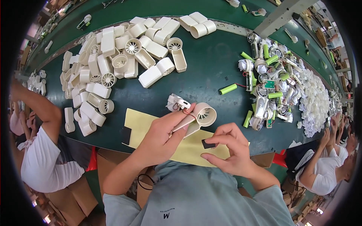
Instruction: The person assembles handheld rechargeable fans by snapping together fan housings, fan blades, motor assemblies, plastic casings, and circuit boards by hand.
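Observation:
My left hand [160, 136] is closed around a cream plastic fan housing [206, 115], its round vaned end pointing away to the right. A white fan part [177, 102] with thin red wires hangs at the far side of that hand, next to the housing. My right hand [233, 148] pinches a small black square pad [208, 144] at its fingertips, a little apart from the housing. Beneath both hands lies a yellow sheet [138, 119] on the green table, with a black patch [126, 135] at its left end.
A heap of cream fan housings [120, 62] covers the far left. On the right lie fan assemblies with green batteries [228, 89], circuit boards and a pile of white plastic pieces [315, 101]. A metal post [279, 19] rises far right. People [49, 158] sit on both sides.

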The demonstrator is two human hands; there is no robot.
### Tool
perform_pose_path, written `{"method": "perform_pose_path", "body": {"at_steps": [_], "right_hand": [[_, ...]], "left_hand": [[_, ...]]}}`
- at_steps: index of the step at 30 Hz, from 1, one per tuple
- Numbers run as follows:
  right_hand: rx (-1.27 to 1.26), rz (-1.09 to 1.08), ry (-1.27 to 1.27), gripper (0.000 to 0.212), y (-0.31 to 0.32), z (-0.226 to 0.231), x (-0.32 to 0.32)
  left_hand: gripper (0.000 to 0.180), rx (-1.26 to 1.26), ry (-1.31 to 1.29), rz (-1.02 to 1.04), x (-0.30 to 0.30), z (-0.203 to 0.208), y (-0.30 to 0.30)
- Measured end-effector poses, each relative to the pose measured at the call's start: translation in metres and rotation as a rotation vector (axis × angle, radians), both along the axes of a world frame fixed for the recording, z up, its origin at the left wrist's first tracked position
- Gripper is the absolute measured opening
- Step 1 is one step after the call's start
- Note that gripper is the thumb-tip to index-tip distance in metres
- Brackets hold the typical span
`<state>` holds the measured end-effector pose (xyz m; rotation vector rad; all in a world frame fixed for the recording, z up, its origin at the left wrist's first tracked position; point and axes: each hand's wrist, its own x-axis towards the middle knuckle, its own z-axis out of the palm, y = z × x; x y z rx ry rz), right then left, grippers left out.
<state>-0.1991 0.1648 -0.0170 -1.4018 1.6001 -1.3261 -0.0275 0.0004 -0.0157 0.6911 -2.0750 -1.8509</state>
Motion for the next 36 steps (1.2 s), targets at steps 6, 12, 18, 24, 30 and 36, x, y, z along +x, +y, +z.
{"method": "perform_pose_path", "body": {"at_steps": [6, 12, 18, 24, 30, 36], "right_hand": [[-0.118, 0.011, 0.026, 0.047, -0.019, 0.003, -0.004], [-0.071, 0.061, 0.174, 0.047, -0.023, 0.027, -0.018], [-0.072, 0.23, 0.231, 0.031, -0.044, 0.042, -0.031], [-0.156, 0.357, 0.374, 0.027, -0.07, 0.052, -0.029], [-0.124, 0.415, 0.372, 0.023, -0.075, 0.051, -0.031], [-0.061, 0.424, 0.326, 0.019, -0.072, 0.053, -0.029]], "left_hand": [[0.045, 0.075, -0.056, 0.011, 0.001, 0.002, 0.001], [0.047, 0.035, 0.025, 0.061, 0.006, -0.006, 0.006], [0.05, 0.623, -0.035, -0.15, 0.014, 0.003, -0.003], [0.061, 0.598, -0.015, -0.172, 0.015, 0.005, -0.005], [0.063, 0.589, -0.022, -0.198, 0.016, 0.009, -0.003], [0.062, 0.589, -0.033, -0.169, 0.015, 0.008, -0.001]]}}
